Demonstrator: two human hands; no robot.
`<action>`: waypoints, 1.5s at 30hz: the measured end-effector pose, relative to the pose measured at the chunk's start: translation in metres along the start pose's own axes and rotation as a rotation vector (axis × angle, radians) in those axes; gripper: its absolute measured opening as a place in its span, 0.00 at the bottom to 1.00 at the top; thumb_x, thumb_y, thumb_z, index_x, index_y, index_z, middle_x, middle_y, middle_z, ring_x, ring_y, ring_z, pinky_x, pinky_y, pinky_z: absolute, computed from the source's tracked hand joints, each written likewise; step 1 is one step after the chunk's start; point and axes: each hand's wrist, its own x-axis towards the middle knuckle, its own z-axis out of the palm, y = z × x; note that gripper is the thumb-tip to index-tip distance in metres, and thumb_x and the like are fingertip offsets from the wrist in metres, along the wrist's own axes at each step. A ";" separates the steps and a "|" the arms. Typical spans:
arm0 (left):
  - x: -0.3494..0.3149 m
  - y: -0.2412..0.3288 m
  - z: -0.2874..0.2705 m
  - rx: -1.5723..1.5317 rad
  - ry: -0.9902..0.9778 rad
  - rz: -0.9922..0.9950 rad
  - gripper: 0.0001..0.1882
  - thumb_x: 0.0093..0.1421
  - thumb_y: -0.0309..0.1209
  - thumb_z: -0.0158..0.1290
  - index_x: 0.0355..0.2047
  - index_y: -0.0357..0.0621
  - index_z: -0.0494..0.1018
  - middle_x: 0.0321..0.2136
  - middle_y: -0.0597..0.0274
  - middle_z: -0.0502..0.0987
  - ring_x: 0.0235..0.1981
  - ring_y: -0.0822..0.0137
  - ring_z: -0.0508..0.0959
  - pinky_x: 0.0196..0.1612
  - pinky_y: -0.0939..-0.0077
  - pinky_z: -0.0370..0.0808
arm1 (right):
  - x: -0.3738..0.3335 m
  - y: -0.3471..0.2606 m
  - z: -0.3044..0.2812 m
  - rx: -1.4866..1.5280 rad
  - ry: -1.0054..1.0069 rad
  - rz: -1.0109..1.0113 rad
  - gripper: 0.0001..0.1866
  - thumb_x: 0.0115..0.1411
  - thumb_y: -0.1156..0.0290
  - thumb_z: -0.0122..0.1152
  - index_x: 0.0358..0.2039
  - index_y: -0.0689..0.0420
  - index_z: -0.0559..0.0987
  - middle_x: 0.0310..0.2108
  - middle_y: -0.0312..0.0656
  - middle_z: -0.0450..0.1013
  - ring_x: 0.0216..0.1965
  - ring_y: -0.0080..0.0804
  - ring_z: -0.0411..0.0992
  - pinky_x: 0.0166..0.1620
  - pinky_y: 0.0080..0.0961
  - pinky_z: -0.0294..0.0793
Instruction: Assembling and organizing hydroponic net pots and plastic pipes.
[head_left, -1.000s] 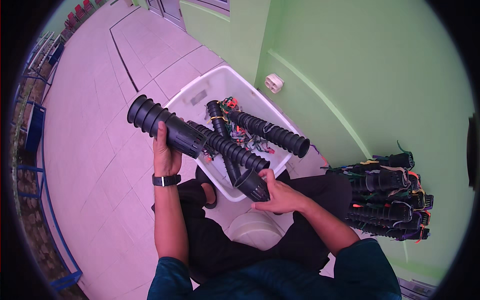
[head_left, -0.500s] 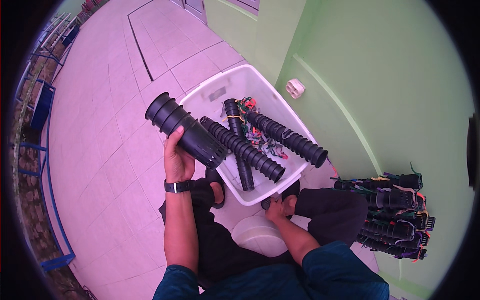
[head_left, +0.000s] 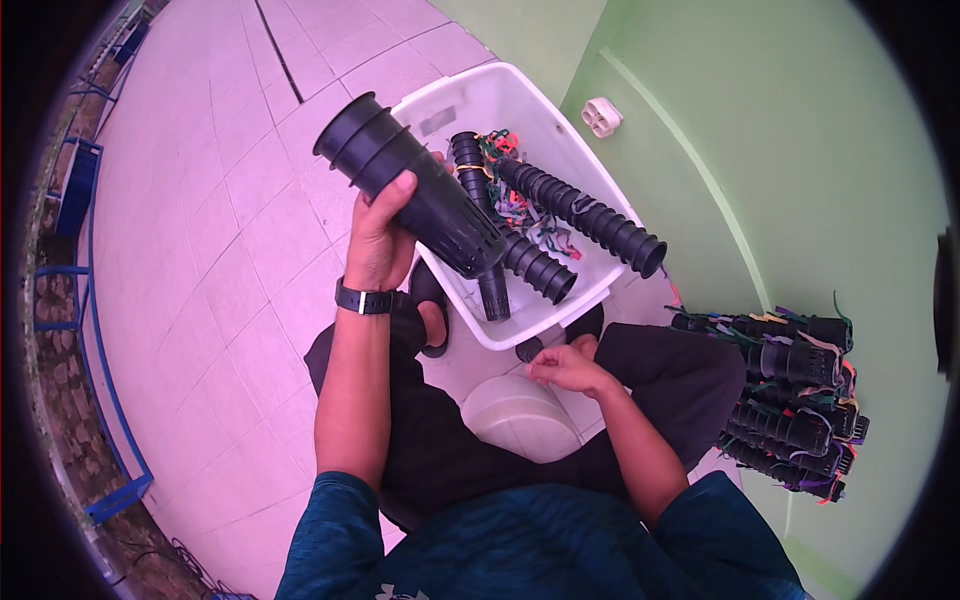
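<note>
You've got a black pot stack (head_left: pixel 425 190) up in your L hand (head_left: pixel 378 240), tilted, wide rims to upper L, slotted base to lower R, over the near-L rim of the white bin (head_left: pixel 500 95). L grip: wrapped round the stack's side, thumb on top, fingers mostly hidden behind. R hand (head_left: pixel 572 368): fingers curled in, nothing visible btwn them, tho the fingertips aren't clear enough to be sure. Just beyond them, a small dark round item (head_left: pixel 529 349); can't tell what it is or if you're touching it.

Step in hand, my read: nested pots held up one-handed, R hand prob. free. Next move w/ the stack calls for a firm L grip so the nest doesn't slide apart, plus clearance from the columns below.

In the bin: ribbed column on the R (head_left: pixel 585 215), its end past the rim; two more crossing, partly behind your stack; tangle of coloured ties (head_left: pixel 512 205) btwn.

Farther out: pale round tub or stool (head_left: pixel 515 415) btwn your legs, pile of tied black columns (head_left: pixel 790 400) by the green wall (head_left: pixel 800 180) on your R.
</note>
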 end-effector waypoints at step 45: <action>-0.187 -0.081 -0.068 0.015 0.525 -0.368 0.24 0.57 0.39 0.59 0.50 0.41 0.69 0.41 0.58 0.78 0.40 0.64 0.79 0.39 0.65 0.79 | 0.019 -0.001 0.067 0.128 -0.018 -0.086 0.41 0.57 0.56 0.67 0.66 0.54 0.57 0.54 0.49 0.68 0.50 0.45 0.73 0.53 0.35 0.72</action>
